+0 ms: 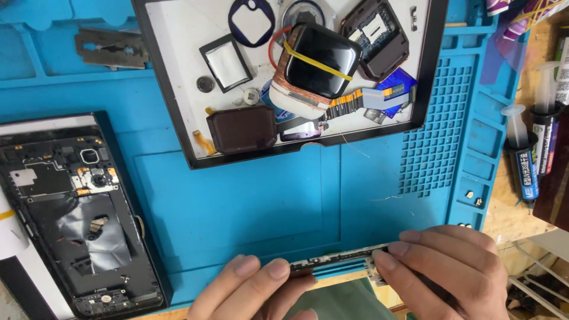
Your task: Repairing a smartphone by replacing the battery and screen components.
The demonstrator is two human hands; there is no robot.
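Observation:
My left hand (249, 291) and my right hand (446, 274) both grip a thin phone frame (339, 259), seen edge-on at the bottom of the head view over the front edge of the blue work mat (249, 201). The left fingertips pinch its left end, the right fingertips its right end. The rest of the frame is hidden behind my hands.
An opened phone body (77, 213) lies at the left. A black-rimmed white tray (184, 71) at the top holds smartwatch screens, a flex cable and small parts. A razor blade (111, 48) lies top left. Glue syringes (524, 154) stand at the right.

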